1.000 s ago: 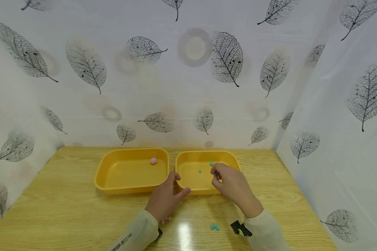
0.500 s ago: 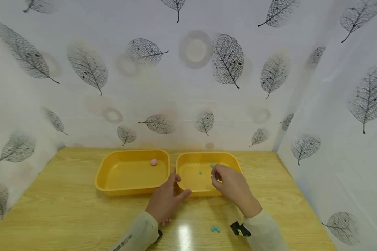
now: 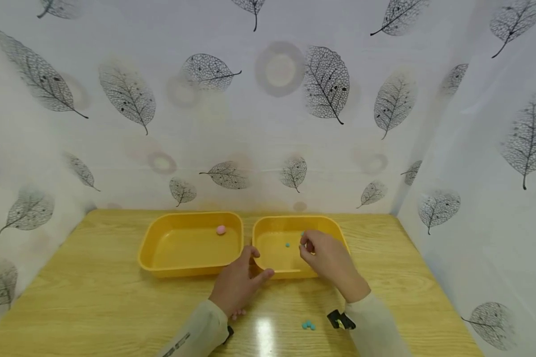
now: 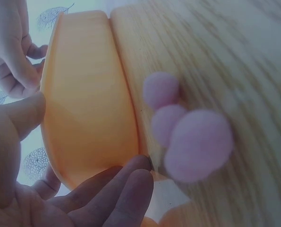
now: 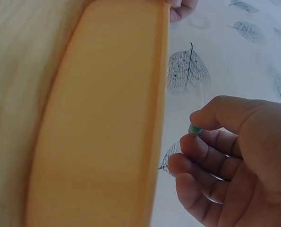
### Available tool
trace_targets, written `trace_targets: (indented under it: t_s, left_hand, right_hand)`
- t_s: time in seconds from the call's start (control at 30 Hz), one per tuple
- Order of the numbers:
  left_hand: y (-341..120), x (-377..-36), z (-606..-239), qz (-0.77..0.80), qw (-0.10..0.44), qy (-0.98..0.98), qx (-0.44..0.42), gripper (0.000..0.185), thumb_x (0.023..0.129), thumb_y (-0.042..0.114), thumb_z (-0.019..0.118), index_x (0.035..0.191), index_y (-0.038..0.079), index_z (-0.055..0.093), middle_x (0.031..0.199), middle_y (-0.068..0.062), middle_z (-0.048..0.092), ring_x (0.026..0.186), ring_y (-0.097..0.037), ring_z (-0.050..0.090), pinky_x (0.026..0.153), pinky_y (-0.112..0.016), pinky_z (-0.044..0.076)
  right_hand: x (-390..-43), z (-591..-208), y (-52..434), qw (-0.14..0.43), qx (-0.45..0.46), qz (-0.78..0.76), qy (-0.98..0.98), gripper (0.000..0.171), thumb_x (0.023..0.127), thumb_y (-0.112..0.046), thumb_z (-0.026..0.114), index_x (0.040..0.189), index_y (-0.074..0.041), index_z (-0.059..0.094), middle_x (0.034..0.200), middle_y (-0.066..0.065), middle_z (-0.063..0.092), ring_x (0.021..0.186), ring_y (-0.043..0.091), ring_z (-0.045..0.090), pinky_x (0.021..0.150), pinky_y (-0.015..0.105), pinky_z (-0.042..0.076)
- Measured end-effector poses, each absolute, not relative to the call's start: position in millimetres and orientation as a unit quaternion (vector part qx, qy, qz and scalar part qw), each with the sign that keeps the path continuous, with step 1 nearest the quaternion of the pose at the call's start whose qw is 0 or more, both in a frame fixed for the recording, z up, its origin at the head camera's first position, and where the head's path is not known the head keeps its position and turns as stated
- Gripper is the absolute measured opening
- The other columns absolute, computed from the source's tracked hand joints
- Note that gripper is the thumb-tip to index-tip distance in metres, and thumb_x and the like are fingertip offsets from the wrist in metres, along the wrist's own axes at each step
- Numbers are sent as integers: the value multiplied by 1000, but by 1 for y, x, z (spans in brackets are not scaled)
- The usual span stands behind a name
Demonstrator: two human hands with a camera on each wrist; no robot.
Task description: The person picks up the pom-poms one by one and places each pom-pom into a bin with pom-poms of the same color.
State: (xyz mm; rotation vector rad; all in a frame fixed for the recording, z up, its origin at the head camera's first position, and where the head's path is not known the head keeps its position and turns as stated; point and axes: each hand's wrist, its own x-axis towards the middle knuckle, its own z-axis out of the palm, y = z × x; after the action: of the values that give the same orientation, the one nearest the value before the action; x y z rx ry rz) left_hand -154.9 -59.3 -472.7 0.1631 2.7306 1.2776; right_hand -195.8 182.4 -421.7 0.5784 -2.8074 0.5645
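I see a small teal bead (image 5: pixel 194 128) pinched between the thumb and forefinger of my right hand (image 3: pixel 328 258), which hovers over the right yellow tray (image 3: pixel 339 233). The bead is round, so I cannot give it a long axis or a heading; only its tip shows between the fingertips. The right tray's long side runs left to right across the surface (image 3: pixel 94 297), and inside it I make out one loose teal bead (image 3: pixel 288 244) and another speck just by the fingers.

My left hand (image 3: pixel 238 282) rests at the near corner of that tray, thumb and forefinger spread and lying against its rim, holding nothing closed. Under its wrist, three pink pom-poms (image 4: pixel 187 127) lie clustered on the surface just beside the tray wall.

The left yellow tray (image 3: pixel 149 248) sits beside the right one, nearly touching, and holds a single pink pom-pom (image 3: pixel 221 229) near its far right corner. A small cluster of teal beads (image 3: pixel 308 325) lies on the surface near my right sleeve.
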Motion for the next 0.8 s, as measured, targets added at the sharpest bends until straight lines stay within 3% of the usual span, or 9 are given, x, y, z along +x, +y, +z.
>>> trace_targets:
  t_s: [0.23, 0.47, 0.67, 0.8]
  left_hand:
    - [-59, -155, -472, 432, 68, 898, 46, 62, 92, 62, 70, 135, 23, 48, 78, -5, 56, 35, -21, 47, 37, -36, 46]
    - [-59, -156, -471, 427, 67, 900, 50, 62, 92, 62, 69, 135, 22, 49, 76, -4, 55, 40, -20, 48, 42, -35, 46]
    - [-58, -156, -471, 419, 60, 904, 52, 63, 91, 65, 69, 133, 22, 50, 74, -3, 53, 44, -20, 48, 46, -37, 45]
    - [-59, -155, -470, 426, 64, 901, 53, 63, 91, 64, 70, 133, 22, 50, 73, -3, 52, 40, -20, 46, 43, -37, 46]
  right_hand:
    - [-222, -402, 188, 105, 203, 164, -960, 8, 96, -18, 70, 89, -16, 66, 73, -8, 58, 58, 8, 48, 55, 29, 43]
    - [-250, -385, 185, 43, 223, 119, -966, 9, 99, -18, 65, 90, -16, 66, 75, -6, 61, 63, 12, 52, 59, 32, 46]
    - [-273, -375, 178, 22, 254, 90, -963, 9, 93, -10, 64, 85, -14, 63, 79, -2, 64, 69, 16, 56, 66, 36, 50]
    - [-285, -375, 171, -43, 261, 77, -961, 9, 91, -3, 62, 89, -12, 64, 88, 1, 66, 76, 17, 56, 72, 36, 50]
